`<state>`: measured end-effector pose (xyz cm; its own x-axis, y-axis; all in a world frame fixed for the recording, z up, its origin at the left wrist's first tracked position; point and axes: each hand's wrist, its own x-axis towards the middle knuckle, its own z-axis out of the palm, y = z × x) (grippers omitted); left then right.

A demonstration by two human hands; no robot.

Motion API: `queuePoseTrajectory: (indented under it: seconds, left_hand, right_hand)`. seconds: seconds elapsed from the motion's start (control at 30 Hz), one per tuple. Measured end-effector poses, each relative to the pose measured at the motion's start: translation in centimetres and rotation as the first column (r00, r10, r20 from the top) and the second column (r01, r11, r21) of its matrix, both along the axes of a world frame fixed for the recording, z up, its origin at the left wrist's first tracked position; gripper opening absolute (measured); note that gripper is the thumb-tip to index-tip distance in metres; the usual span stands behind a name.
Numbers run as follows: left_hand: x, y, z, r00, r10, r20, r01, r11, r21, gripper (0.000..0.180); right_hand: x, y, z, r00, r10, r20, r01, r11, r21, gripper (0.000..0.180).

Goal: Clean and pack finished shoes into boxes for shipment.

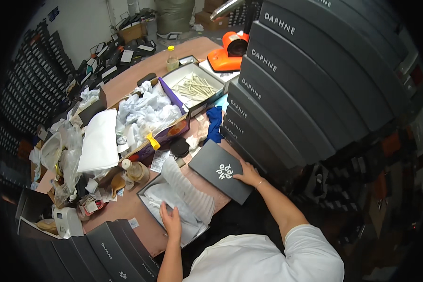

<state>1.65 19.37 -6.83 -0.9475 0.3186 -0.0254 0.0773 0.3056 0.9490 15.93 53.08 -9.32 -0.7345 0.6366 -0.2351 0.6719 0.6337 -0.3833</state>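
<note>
My right hand grips the right edge of a dark grey shoebox lid with white lettering, fingers at its rim and thumb on top. The lid is held tilted beside an open shoebox at the table's near edge. My left hand is over that box, fingers apart, against the white tissue-like wrapping inside. A ribbed white foam sheet stands up along the box's right side and partly leans out. Whatever lies under the wrapping is hidden.
Tall stacks of dark shoeboxes rise at right; more boxes stand at lower left. Beyond are a carton of crumpled paper, a tray of thin sticks, a jar, a blue cloth and an orange device.
</note>
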Motion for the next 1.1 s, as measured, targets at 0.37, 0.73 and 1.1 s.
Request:
queuePoseTrajectory:
  seconds: [0.37, 0.73, 1.1]
  left_hand:
    - [0.9, 8.8, 10.8, 0.49, -0.865, -0.114, 0.488, 0.38, -0.786, 0.035]
    - [1.9, -9.0, 0.2, 0.893, -0.368, -0.26, 0.171, 0.811, -0.56, 0.057]
    - [3.3, -7.6, -1.0, 0.971, 0.005, -0.237, -0.083, 0.943, -0.321, 0.076]
  right_hand:
    - [-1.8, 0.5, -1.1, 0.994, -0.104, 0.033, 0.109, 0.966, -0.236, 0.089]
    - [-3.7, -3.4, -0.9, 0.964, -0.252, -0.09, 0.19, 0.882, -0.432, 0.068]
    - [-6.9, -7.4, -0.4, 0.87, -0.482, -0.109, 0.253, 0.623, -0.74, 0.078]
